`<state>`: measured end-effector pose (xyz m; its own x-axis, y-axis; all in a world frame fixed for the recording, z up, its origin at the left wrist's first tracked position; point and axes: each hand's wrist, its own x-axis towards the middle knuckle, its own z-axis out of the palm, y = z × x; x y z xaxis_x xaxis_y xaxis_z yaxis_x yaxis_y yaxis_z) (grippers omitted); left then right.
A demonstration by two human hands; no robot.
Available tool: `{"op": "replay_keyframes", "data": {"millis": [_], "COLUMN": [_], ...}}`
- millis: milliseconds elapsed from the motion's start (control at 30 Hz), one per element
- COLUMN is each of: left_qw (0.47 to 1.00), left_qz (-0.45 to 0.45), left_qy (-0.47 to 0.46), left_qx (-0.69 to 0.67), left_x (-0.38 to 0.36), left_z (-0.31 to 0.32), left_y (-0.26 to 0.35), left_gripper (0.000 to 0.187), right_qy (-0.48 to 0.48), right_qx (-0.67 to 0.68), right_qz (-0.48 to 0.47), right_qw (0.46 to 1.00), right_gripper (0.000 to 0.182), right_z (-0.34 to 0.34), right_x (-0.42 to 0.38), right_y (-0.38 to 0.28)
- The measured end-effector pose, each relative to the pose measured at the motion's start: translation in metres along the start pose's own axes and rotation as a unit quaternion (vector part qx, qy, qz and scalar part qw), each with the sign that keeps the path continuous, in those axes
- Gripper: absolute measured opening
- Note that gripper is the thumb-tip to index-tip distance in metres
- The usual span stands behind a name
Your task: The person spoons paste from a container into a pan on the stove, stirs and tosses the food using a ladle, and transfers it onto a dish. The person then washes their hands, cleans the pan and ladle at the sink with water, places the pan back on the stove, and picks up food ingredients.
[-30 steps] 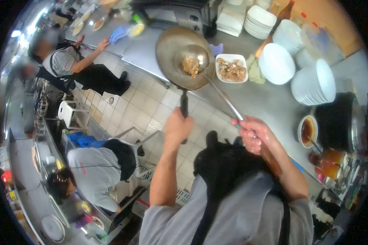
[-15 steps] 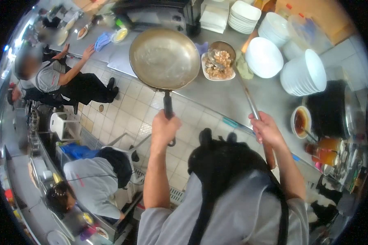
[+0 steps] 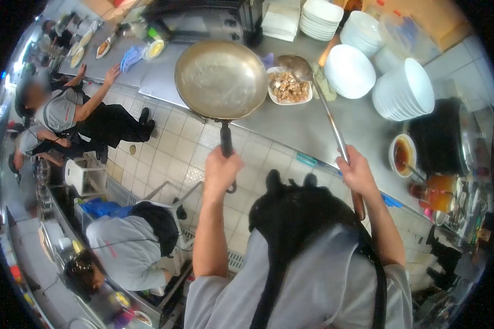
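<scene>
My left hand point(image 3: 222, 169) is closed round the black handle of a frying pan point(image 3: 221, 79), which is held up at the counter's front edge; only an oily sheen shows in it. In my right hand point(image 3: 355, 169) is the long shaft of a ladle point(image 3: 297, 67), its wooden end pointing back toward me. The ladle's bowl is over the back edge of a white square bowl point(image 3: 291, 101). Browned chopped food point(image 3: 288, 89) fills that bowl. A green cloth point(image 3: 325, 85) lies just right of it, partly behind the ladle shaft.
Stacked white bowls point(image 3: 350, 74) and plates point(image 3: 320, 19) stand at the back right of the steel counter point(image 3: 307, 131). A bowl of brown sauce point(image 3: 403, 156) sits further right, near a black pot point(image 3: 436, 134). Co-workers point(image 3: 129, 241) are at the left, beside a white chair point(image 3: 85, 174).
The ladle's bowl has lifted off the food and tilted back, leaving the food more visible in the square bowl. The frying pan has barely moved. A co-worker at the left has shifted slightly.
</scene>
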<state>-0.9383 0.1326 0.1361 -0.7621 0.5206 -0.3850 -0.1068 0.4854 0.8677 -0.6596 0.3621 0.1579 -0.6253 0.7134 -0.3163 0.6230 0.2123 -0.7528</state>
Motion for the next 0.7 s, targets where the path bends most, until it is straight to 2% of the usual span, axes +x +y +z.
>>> {"op": "replay_keyframes", "data": {"millis": [100,167,200,267,300,367,433,500,567,600,667,700], "left_qw": [0.998,0.999,0.999,0.999,0.999,0.997,0.996,0.996,0.994,0.990,0.980,0.973], "left_qz": [0.013,0.006,0.010,0.001,0.009,0.007,-0.004,0.035,0.067,0.085,0.126,0.151], "left_qy": [-0.002,-0.018,-0.019,-0.042,-0.042,-0.056,-0.080,-0.080,-0.081,-0.110,-0.152,-0.169], "left_qx": [-0.059,-0.037,-0.036,-0.017,-0.013,-0.051,-0.036,0.002,-0.040,-0.028,0.012,0.036], "left_x": [-0.003,-0.005,-0.006,-0.013,-0.014,-0.017,-0.027,-0.033,-0.048,-0.055,-0.074,-0.091], "left_z": [-0.004,-0.008,-0.008,-0.015,-0.019,-0.011,-0.007,-0.002,0.013,0.021,0.029,0.041], "left_y": [0.004,0.009,0.017,0.035,0.040,0.048,0.078,0.086,0.096,0.103,0.112,0.115], "left_gripper": [0.021,0.013,0.013,0.015,0.015,0.016,0.017,0.021,0.022,0.022,0.022,0.022], "right_qy": [0.011,0.006,0.010,-0.013,-0.009,-0.017,-0.004,0.026,0.041,0.052,0.097,0.149], "right_qx": [-0.009,0.138,0.140,0.321,0.326,0.452,0.503,0.545,0.608,0.640,0.655,0.660], "right_qz": [-0.003,0.038,0.035,0.076,0.070,0.068,0.074,0.078,0.037,0.012,-0.008,-0.011], "right_qw": [1.000,0.990,0.989,0.944,0.943,0.889,0.861,0.834,0.792,0.767,0.749,0.737], "right_gripper": [0.027,0.027,0.027,0.027,0.027,0.028,0.030,0.032,0.034,0.033,0.032,0.032], "right_z": [-0.001,-0.007,-0.014,-0.028,-0.033,-0.050,-0.056,-0.052,-0.043,-0.040,-0.027,-0.025], "right_x": [-0.005,-0.017,-0.024,-0.036,-0.040,-0.058,-0.079,-0.104,-0.137,-0.155,-0.196,-0.227], "right_y": [-0.003,-0.011,-0.014,-0.019,-0.022,-0.019,-0.015,-0.009,-0.002,0.001,0.006,0.014]}}
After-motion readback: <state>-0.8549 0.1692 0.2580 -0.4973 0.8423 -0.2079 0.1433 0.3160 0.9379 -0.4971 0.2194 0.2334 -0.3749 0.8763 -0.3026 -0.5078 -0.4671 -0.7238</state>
